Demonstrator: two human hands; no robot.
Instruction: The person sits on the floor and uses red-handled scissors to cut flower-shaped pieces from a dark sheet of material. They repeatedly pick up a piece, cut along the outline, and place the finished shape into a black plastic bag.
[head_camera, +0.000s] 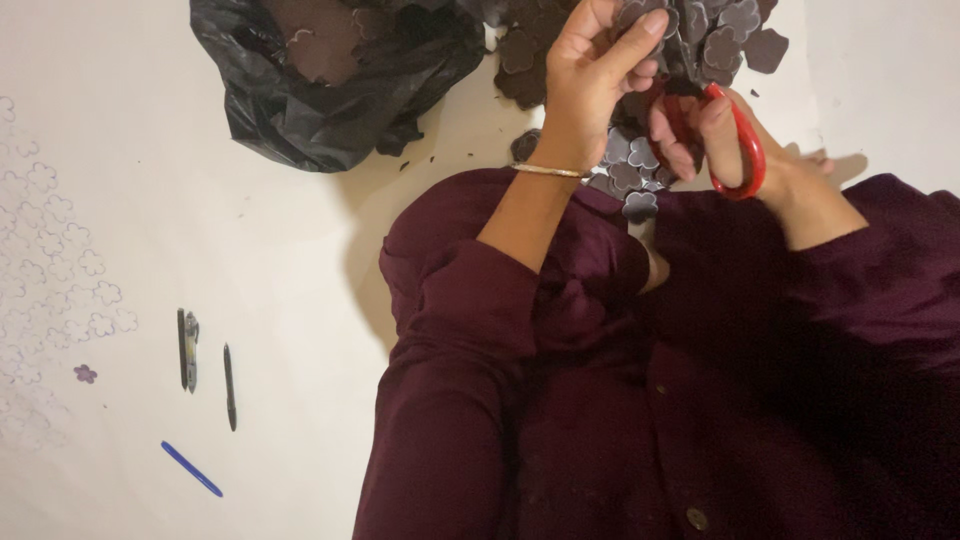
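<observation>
Red-handled scissors sit in the right hand, whose fingers are threaded through the loops and curled closed around them. Just left of it, the left hand pinches a dark sheet of flower shapes between thumb and fingers, clenched on its edge at the far side of the white surface. One black plastic bag lies to the far left. At the near left lie three pens: two dark pens, one blue pen. One small purple flower cutout rests alone at the left edge.
</observation>
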